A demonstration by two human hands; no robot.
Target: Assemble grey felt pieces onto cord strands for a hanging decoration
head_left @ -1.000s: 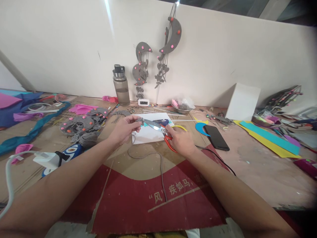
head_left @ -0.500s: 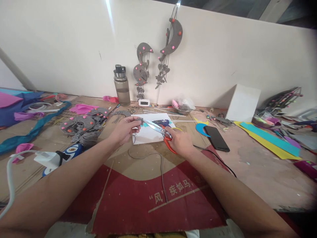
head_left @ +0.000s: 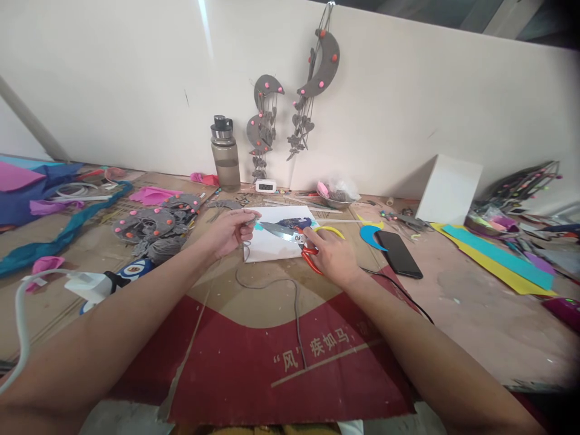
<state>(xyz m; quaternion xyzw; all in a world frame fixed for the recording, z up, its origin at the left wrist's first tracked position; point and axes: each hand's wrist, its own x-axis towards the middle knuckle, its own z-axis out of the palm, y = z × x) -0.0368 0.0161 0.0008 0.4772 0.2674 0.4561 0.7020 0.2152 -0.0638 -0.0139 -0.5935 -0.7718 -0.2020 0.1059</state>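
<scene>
Over the middle of the bench (head_left: 475,314), the person's left hand (head_left: 229,231) is closed in a pinch on a small grey felt piece (head_left: 250,225), thumb and fingertips pressed together on it just above the white card (head_left: 272,248) that lies flat there. A thin grey cord (head_left: 290,290) trails down from near that hand and loops across the red printed cardboard (head_left: 281,368) toward the bench's near edge. The right hand (head_left: 333,257) is wrapped around the red handles of the scissors (head_left: 290,234), fingers curled through and over the loops; the blades point left toward the felt piece, tips just beside it, and look close to shut, though I cannot tell whether they touch the felt. Toward the left edge sits a heap of grey felt crescents with pink dots (head_left: 154,226). By the back edge stand a water bottle (head_left: 225,154) and a small white clock (head_left: 265,185). A black phone (head_left: 399,254) lies just right of the scissors hand, beside a blue crescent cutout (head_left: 368,234). A white box (head_left: 448,188) sits toward the back right.
</scene>
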